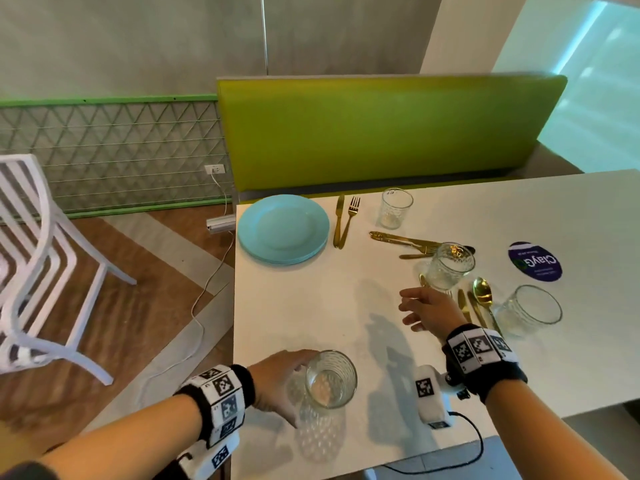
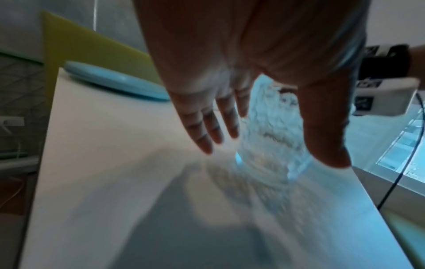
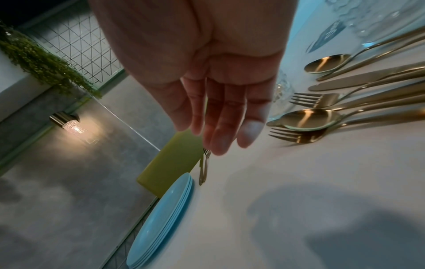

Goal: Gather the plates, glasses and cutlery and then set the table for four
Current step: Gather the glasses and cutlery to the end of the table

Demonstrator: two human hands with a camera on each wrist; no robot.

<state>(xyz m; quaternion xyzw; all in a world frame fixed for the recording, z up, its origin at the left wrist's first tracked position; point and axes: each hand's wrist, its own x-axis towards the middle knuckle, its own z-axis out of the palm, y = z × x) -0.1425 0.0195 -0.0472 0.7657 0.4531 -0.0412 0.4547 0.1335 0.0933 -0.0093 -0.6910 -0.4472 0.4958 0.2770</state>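
The glass nearest the table's front edge stands upright, well in front of the stack of blue plates — the left hand cups its side, fingers and thumb spread loosely; whether they touch the glass, I cannot tell. The right hand hovers flat and relaxed, holding nothing, to the right of the plates, just beside the gold cutlery — another glass stands behind it.

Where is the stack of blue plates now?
The stack of blue plates lies at the table's far left corner in the head view, left of a gold knife.
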